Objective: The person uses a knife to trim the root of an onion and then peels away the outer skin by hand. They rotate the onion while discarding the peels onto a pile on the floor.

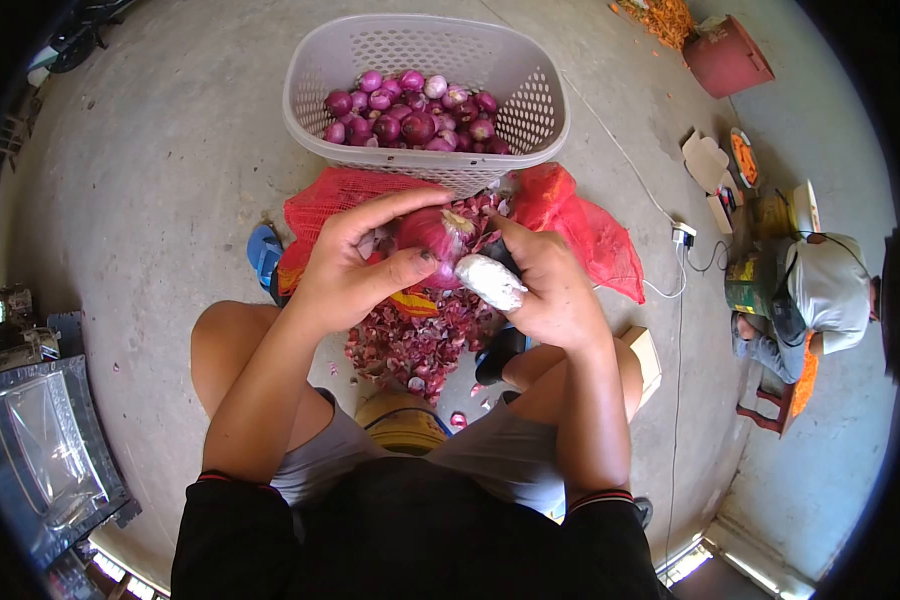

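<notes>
A red onion (438, 243) with a pale, dry top is held between the thumb and fingers of my left hand (365, 260). My right hand (555, 285) is closed beside it, its thumb covered by a white wrapping (490, 282) that meets the onion's right side. Something dark shows behind that thumb, but my fingers hide what it is. Beneath both hands lies a heap of onion skins (415, 345), partly over a red mesh sack (335, 205). Just beyond stands a grey plastic basket (315, 85) with many purple onions (417, 125) in it.
A red plastic bag (600, 240) lies to the right. A white cable (620, 145) runs to a power strip (683, 235). Farther right, another person (825, 285) sits by the wall near a red bucket (728, 57). Metal-looking equipment (50, 440) stands at left.
</notes>
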Action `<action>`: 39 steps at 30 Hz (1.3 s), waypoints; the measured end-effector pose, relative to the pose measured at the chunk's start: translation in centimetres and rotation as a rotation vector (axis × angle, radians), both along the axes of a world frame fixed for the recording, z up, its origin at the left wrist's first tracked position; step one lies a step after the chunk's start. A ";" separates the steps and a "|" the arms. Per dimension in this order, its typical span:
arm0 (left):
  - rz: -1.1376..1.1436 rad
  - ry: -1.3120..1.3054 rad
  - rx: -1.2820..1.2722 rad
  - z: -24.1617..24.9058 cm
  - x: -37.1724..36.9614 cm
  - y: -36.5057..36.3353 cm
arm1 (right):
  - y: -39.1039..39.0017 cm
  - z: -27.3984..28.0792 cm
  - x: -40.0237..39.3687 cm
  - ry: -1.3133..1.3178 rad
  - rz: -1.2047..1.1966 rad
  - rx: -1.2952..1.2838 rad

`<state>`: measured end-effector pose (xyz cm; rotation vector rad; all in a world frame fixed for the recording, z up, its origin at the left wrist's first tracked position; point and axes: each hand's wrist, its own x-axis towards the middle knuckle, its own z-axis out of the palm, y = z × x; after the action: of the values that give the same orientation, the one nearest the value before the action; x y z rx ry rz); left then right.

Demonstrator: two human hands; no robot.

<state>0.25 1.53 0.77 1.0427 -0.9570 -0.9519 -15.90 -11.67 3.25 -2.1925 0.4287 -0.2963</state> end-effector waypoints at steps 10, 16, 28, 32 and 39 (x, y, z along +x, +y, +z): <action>0.007 0.030 0.015 0.3 0.0 0.2 | -0.4 0.2 -0.4 0.016 0.128 -0.133; 0.009 0.031 -0.008 0.4 0.1 0.1 | -0.1 0.6 -0.2 0.002 0.003 -0.097; 0.026 0.001 0.009 -0.1 -0.1 0.2 | 0.3 0.5 -0.1 0.119 0.040 -0.154; 0.031 0.005 0.008 0.1 -0.1 0.1 | 0.1 0.4 -0.2 0.052 0.053 -0.153; 0.028 0.016 -0.026 0.4 -0.1 0.1 | 0.2 0.8 0.1 -0.011 -0.015 -0.115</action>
<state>0.20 1.66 1.15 1.0233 -0.9369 -0.9210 -15.84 -11.44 4.05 -2.2999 0.4318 -0.3484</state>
